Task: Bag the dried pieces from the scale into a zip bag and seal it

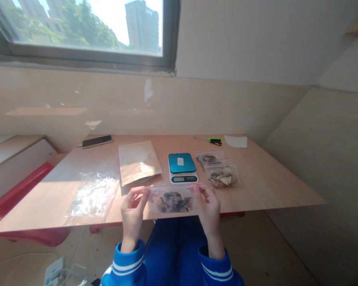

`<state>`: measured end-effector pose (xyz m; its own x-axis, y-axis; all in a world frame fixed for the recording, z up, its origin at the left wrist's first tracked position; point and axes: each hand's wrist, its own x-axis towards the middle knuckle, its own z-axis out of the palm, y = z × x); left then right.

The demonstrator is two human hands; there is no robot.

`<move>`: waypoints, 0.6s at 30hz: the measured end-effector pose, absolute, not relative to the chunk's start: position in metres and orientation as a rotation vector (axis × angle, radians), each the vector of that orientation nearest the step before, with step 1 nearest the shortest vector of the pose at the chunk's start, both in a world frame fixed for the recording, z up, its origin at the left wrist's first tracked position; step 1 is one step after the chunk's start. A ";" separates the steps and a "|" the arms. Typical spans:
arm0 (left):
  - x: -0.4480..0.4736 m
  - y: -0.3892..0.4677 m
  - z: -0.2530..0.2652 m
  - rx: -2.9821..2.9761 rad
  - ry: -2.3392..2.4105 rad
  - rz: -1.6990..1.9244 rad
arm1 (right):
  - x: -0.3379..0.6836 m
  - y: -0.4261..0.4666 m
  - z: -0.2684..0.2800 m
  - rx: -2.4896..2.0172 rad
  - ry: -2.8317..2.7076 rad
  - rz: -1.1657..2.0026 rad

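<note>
A clear zip-lock bag [173, 201] with dark dried pieces inside is stretched between my hands at the table's front edge. My left hand [135, 206] pinches its upper left corner, and my right hand [207, 203] pinches the upper right one, both along the reddish zip strip. Just beyond the bag sits a kitchen scale [182, 168] with a blue top and nothing but a small label on it. To the right of the scale lie a zip-lock bag of pale sliced pieces [223, 178] and, behind it, another zip-lock bag of dark pieces [209, 158].
A brown paper pouch [139, 162] lies left of the scale. Clear plastic bags [92, 194] are piled at the table's left. Toward the back are a phone [97, 141], a green-and-black screwdriver [213, 141] and a white paper piece [236, 142]. A red stool [44, 236] stands below.
</note>
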<state>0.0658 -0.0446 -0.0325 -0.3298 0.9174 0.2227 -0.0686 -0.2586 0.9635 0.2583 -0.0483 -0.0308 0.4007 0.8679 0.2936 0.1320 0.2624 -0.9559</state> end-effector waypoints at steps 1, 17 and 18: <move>0.067 -0.046 -0.032 1.131 1.235 1.695 | 0.259 -0.048 -0.032 -1.219 -1.059 0.645; 0.076 -0.046 -0.033 1.119 1.200 1.727 | 0.253 -0.046 -0.030 -0.932 -0.886 0.934; 0.076 -0.046 -0.034 1.115 1.215 1.733 | 0.253 -0.046 -0.030 -0.921 -0.891 0.977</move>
<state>0.0763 -0.0457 -0.0342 -0.3555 0.9036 0.2390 -0.0831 -0.2853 0.9548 0.2528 -0.0463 -0.0300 0.2992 0.9347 0.1918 -0.2771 0.2775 -0.9199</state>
